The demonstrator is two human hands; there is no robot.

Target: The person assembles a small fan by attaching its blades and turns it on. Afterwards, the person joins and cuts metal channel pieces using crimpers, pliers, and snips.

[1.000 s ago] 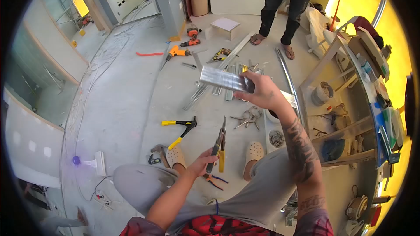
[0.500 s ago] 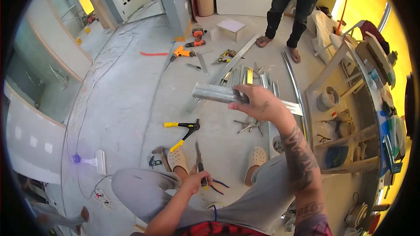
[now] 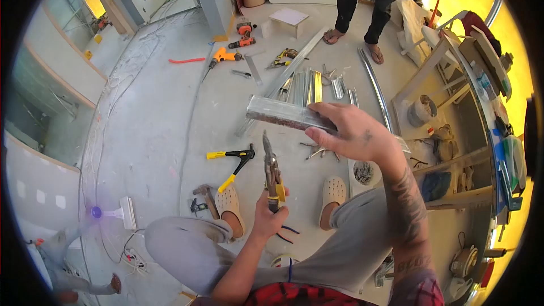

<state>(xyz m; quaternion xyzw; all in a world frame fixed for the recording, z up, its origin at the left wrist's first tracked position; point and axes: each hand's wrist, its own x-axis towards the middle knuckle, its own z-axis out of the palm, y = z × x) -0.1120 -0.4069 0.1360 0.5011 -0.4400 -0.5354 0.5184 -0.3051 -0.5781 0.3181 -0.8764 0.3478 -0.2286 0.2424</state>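
My right hand (image 3: pixel 354 133) grips the right end of a short silver metal channel (image 3: pixel 280 112), held nearly level above the floor. Below it, my left hand (image 3: pixel 268 215) is closed round the yellow and black handles of metal snips (image 3: pixel 272 170), whose blades point up toward the channel without touching it. A yellow and black hand tool (image 3: pixel 241 161) lies on the floor left of the snips. Pliers with blue and orange handles (image 3: pixel 288 234) rest just beside my left hand. Cut metal channels (image 3: pixel 306 86) lie beyond the channel I hold.
An orange drill (image 3: pixel 224 56), locking clamps and a hammer (image 3: pixel 209 199) are on the floor. A bucket of screws (image 3: pixel 365 173) stands by my right knee. Someone in dark trousers (image 3: pixel 354 5) stands ahead. A cluttered wooden workbench (image 3: pixel 481 107) is at right; another person's legs show lower left.
The snips have turned more upright and risen toward the channel, along with my left hand. The channel has tilted, its right end now lower. The camera view has shifted slightly.
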